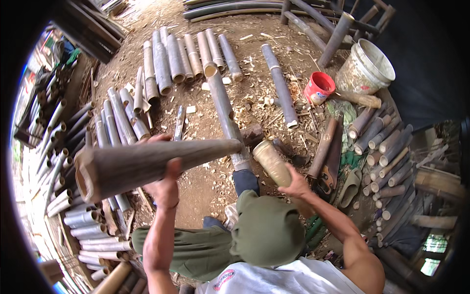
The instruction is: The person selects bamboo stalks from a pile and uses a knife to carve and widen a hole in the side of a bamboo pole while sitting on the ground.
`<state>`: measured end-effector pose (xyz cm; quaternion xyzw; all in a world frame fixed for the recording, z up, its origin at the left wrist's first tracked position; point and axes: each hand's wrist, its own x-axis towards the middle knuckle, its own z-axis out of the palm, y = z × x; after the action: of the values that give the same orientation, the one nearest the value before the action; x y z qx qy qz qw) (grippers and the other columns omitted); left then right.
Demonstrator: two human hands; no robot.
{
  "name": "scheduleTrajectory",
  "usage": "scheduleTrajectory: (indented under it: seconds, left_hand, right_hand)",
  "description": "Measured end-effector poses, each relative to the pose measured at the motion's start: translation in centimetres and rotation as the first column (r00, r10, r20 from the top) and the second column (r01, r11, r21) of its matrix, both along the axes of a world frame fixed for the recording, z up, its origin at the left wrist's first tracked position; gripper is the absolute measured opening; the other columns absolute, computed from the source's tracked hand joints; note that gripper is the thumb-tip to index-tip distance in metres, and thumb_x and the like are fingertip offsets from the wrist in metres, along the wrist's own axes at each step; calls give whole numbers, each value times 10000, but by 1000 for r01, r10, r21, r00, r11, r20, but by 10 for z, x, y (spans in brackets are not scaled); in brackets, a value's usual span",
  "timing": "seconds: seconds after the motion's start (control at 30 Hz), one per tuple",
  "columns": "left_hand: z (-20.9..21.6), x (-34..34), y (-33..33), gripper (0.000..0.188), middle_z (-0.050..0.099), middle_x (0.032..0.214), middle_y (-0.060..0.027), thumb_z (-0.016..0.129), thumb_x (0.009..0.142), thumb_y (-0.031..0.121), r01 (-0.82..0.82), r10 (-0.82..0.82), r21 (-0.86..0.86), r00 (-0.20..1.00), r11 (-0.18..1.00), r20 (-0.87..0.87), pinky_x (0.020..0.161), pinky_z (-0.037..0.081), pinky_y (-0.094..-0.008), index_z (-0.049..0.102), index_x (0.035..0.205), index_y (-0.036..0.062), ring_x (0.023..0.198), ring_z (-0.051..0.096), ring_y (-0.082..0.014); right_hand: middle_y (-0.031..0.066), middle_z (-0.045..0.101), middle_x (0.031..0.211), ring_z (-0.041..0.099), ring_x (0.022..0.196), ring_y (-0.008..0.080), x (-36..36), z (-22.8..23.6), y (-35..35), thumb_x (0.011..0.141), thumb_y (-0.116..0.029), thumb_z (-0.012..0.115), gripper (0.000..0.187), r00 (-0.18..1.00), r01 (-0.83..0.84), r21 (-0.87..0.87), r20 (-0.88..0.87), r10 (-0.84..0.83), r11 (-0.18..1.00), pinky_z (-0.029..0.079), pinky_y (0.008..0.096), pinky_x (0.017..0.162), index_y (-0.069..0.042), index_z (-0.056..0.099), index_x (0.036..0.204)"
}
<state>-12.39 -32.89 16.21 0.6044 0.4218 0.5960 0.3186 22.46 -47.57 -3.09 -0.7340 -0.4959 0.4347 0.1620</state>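
Note:
My left hand (165,188) is wrapped round a thick dark-grey bamboo tube (152,164), raised sideways with its open end toward the left. The tube's far tip overlaps a notched bamboo pole (220,95) in view; I cannot tell whether they touch. In my right hand (294,183) is a short, pale tan cylinder (269,161), tilted up and to the left. Its exact kind is unclear. Just beyond it lies a dark block of wood (252,133). A narrow flat-bladed tool (179,122) lies on the ground past the tube.
Rows of cut bamboo (171,59) lie ahead, with stacks at left (90,220) and right (391,152). A red bucket (319,88) and a dirty white bucket (360,68) stand at right. A handsaw (329,179) lies beside a clog (350,188). Wood chips litter the dirt floor.

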Motion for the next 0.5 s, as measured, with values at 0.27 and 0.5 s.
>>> scheduleTrajectory:
  seconds: [0.27, 0.5]
  left_hand:
    - [-24, -6, 3, 605, 548, 1214, -174, 682, 849, 182, 28, -39, 36, 941, 999, 336, 1072, 388, -462, 358, 1328, 6, 1174, 532, -303]
    - [-26, -19, -1, 667, 517, 1230, -135, 733, 813, 232, 52, -44, -17, 949, 999, 311, 1086, 366, -468, 357, 1335, 58, 1205, 498, -299]
  right_hand:
    - [230, 376, 1380, 421, 1254, 402, 27, -115, 112, 818, -159, 691, 742, 810, -19, 190, 578, -97, 982, 392, 536, 1018, -192, 350, 1476]
    - [238, 552, 1082, 637, 804, 259, 25, 28, 159, 806, -75, 728, 515, 926, -93, 242, 377, -5, 966, 553, 439, 706, -92, 498, 1266]
